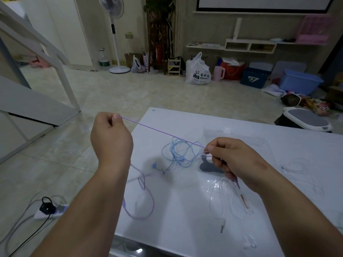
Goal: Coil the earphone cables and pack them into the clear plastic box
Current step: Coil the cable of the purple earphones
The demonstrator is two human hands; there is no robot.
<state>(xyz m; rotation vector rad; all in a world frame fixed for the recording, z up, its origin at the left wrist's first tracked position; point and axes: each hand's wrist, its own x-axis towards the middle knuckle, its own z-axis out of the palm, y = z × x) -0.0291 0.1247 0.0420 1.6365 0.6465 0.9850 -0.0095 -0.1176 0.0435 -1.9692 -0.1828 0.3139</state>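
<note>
A purple earphone cable stretches taut between my two hands above the white table. My left hand pinches its far end, up and left of the table's edge. My right hand pinches the other part, and the cable's plug sticks out below that palm. More of the purple cable lies in loose loops at the table's left edge. A blue earphone cable lies tangled on the table between my hands. A white earphone cable lies loose near the front. The clear plastic box sits behind my right hand.
Another faint cable lies on the table's right side. A power strip with a black plug and grey cords is on the tiled floor at left. A fan, bags and bins line the far wall.
</note>
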